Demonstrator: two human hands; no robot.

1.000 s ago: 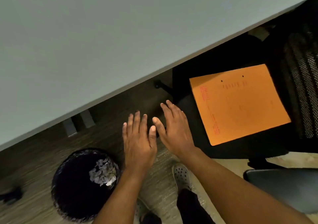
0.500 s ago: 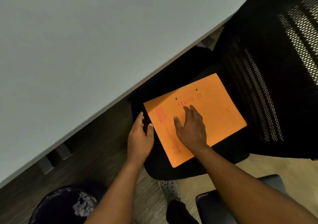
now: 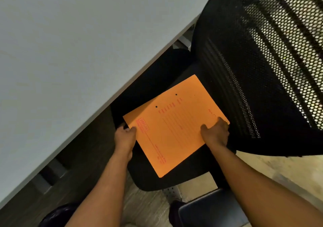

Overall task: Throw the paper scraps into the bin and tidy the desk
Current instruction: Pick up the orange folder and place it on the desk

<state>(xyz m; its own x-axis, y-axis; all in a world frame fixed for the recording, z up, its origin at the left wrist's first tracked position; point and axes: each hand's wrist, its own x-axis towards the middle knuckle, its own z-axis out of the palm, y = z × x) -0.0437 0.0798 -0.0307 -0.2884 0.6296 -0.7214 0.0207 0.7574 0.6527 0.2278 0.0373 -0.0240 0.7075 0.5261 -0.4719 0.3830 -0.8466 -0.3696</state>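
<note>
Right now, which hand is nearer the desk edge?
Left. The left hand grips the orange folder just below the desk edge; the right hand holds its far side.

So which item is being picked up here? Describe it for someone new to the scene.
Find the black mesh-backed office chair beside the grey desk. On its seat lies an orange folder with red print, gripped by both hands, the only bright thing there.

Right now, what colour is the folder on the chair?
Orange folder with red print; head view.
</note>
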